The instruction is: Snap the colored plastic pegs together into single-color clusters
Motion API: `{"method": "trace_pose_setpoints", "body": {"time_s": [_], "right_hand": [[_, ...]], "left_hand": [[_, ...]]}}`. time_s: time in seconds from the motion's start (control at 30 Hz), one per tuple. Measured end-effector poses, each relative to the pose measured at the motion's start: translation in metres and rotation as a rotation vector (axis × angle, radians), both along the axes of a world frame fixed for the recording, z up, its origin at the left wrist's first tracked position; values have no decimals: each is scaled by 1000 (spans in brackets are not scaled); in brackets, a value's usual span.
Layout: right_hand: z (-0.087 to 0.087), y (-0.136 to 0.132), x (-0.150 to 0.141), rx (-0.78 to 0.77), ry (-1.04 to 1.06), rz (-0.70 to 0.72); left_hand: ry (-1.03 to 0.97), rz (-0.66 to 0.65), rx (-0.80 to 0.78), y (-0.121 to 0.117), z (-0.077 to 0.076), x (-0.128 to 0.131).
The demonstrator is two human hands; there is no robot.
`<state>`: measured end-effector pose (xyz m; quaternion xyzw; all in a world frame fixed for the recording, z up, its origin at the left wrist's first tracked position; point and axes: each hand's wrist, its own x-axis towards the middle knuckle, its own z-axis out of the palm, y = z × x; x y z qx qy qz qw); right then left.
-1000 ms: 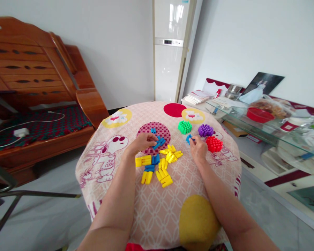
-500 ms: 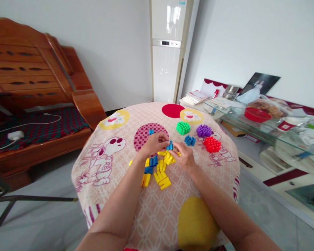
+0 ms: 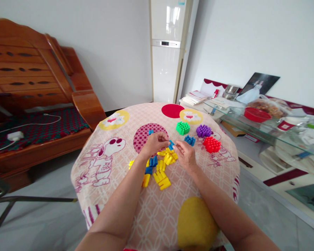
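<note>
Between my two hands, above the table, is a small blue plastic toy block [image 3: 171, 145]. My left hand [image 3: 157, 142] pinches its left side, and the fingertips of my right hand [image 3: 185, 153] close on its right side. Below them lie several loose yellow blocks [image 3: 162, 179] and a few blue blocks [image 3: 153, 161], partly hidden by my left forearm. Just beyond my right hand stands a joined blue cluster [image 3: 189, 140]. Farther off are a green cluster [image 3: 182, 128], a purple cluster [image 3: 203, 130] and a red cluster [image 3: 212, 144].
A patterned cloth covers the round table [image 3: 143, 113]. On the right, a glass-topped cabinet [image 3: 232, 115] holds a red bowl [image 3: 258, 114], papers and bags. To the left is a wooden bench [image 3: 81, 104]; a tall white appliance [image 3: 165, 69] stands behind.
The blue block has tilted between my fingers, from upright to slanting. My right fingers have shifted slightly around it; the clusters on the table have stayed put.
</note>
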<state>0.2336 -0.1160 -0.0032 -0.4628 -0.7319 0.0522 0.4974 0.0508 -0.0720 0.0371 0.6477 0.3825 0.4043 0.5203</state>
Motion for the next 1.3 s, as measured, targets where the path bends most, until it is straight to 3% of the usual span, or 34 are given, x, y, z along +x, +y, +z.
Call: {"method": "trace_pose_setpoints", "body": {"time_s": [0.2, 0.43, 0.57, 0.7, 0.8, 0.97, 1.1, 1.2, 1.3], "right_hand": [[3, 1, 0, -42, -7, 44], [3, 2, 4, -141, 56, 100], [1, 11, 20, -153, 59, -34], [1, 23, 39, -116, 1, -342], [1, 29, 43, -146, -124, -467], [0, 31, 37, -225, -324, -495], [-1, 29, 36, -250, -384, -513], [-1, 27, 36, -233, -337, -512], [-2, 25, 35, -178, -275, -494]], "left_hand": [[175, 42, 274, -5, 5, 6], [233, 21, 372, -5, 0, 14], [205, 59, 341, -2, 0, 10], [182, 257, 300, 7, -1, -7], [137, 407, 210, 16, -7, -23], [94, 581, 115, 26, -18, -47], [241, 705, 134, 29, -23, -60], [398, 689, 208, 32, -24, -60], [521, 583, 355, 38, -29, -51]]}}
